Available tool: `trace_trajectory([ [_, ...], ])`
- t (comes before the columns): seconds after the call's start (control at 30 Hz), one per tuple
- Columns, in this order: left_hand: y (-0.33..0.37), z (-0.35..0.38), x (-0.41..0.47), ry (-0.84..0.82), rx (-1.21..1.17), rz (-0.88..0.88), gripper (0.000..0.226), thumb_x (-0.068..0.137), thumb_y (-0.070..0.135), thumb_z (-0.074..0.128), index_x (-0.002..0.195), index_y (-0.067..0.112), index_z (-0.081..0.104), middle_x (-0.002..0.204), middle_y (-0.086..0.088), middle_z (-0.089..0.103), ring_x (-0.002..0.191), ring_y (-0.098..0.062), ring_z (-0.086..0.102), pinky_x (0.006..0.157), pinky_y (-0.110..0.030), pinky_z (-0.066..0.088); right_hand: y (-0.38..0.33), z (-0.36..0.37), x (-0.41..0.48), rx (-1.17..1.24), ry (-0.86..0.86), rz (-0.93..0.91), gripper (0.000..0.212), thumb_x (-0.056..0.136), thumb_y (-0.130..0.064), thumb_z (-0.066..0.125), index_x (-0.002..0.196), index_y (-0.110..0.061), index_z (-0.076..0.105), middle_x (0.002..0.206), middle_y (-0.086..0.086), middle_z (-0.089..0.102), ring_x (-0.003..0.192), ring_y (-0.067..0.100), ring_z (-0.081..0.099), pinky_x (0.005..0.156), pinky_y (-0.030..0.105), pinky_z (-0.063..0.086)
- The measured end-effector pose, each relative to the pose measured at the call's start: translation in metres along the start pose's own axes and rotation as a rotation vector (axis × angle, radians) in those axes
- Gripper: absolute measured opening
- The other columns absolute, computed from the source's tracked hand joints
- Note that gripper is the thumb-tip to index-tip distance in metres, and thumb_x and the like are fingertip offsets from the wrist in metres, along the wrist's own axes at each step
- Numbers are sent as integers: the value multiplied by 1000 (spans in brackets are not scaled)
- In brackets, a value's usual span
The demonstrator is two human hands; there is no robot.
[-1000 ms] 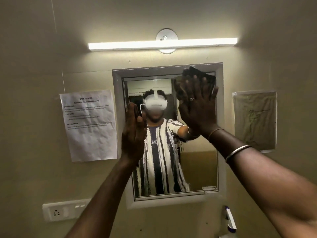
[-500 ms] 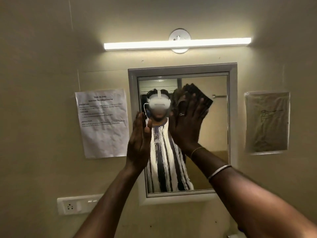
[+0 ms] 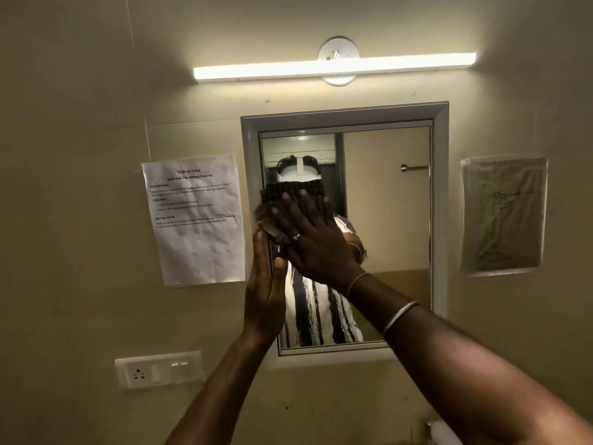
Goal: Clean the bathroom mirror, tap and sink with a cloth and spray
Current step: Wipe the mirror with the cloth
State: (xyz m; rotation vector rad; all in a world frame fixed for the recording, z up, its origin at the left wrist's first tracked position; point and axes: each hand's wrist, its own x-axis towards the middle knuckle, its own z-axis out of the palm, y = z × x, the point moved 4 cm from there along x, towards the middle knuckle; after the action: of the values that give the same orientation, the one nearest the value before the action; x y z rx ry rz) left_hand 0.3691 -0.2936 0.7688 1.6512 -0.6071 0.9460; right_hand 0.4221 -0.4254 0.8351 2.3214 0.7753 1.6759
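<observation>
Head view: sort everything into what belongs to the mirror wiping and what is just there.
In the job: silver-framed wall mirror; dark ribbed cloth; right hand pressing the cloth on the glass; left hand against the frame.
Just there: white printed paper sheet; plastic-sleeved sheet; lit tube light; white wall socket plate.

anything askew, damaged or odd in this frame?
Nothing spilled or broken. The printed notice left of the mirror is creased and hangs a little tilted; the plastic-covered sheet on its right looks wrinkled. The right hand presses the cloth flat on the glass.
</observation>
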Motion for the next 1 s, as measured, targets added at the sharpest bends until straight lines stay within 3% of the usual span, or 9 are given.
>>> trace_trajectory([
  [0.2,-10,1,-4,-21,62,46,63,108,40,32,164,29,6,172,15,6,158,-9,14,125,-52,30,63,-19,-56,-79,31,225,69,107,-46,39,164,-18,15,172,16,6,157,43,4,124,66,10],
  [0.33,-13,3,-8,-33,71,36,63,108,39,32,165,29,6,171,18,6,157,-6,13,125,-50,29,93,-26,-86,-37,87,417,76,105,-41,47,164,-18,6,171,15,-6,157,43,-4,125,65,1],
  [0.43,-12,2,-10,-40,74,30,62,108,39,32,164,33,7,171,18,6,157,-5,13,125,-49,30,94,-25,-98,19,135,631,78,104,-40,49,164,-10,9,171,19,-6,157,44,-7,124,66,0],
  [0.63,-15,-5,-14,-75,56,28,61,107,50,30,162,41,6,171,10,17,156,-15,25,120,-53,37,59,-12,-91,133,207,1107,86,104,-54,35,163,-7,-6,171,17,-10,158,39,-12,124,65,5],
  [0.73,-17,-6,-16,-86,40,17,63,106,51,31,163,37,9,170,8,21,155,-11,27,121,-49,37,34,-7,-79,145,215,1027,88,105,-49,42,162,-7,-9,170,21,-8,157,44,-7,123,67,6],
  [0.83,-14,-6,-19,-71,35,10,61,108,39,33,164,26,14,170,14,16,155,0,16,126,-31,24,10,1,-68,147,151,883,86,105,-50,41,163,-7,-7,170,20,-15,156,44,-13,122,69,5],
  [0.97,-9,-5,-23,-72,-8,-11,52,108,44,31,158,49,17,170,16,16,155,2,13,125,-18,18,-19,7,-54,168,59,640,81,105,-54,35,164,-11,-2,169,16,-19,156,40,-18,125,64,-4],
  [1.0,-9,-5,-25,-60,-23,-20,52,107,44,31,158,48,18,169,17,17,155,2,14,124,-16,18,-27,9,-51,175,48,560,80,105,-54,35,164,-14,-4,170,15,-19,156,40,-17,125,63,-5],
])
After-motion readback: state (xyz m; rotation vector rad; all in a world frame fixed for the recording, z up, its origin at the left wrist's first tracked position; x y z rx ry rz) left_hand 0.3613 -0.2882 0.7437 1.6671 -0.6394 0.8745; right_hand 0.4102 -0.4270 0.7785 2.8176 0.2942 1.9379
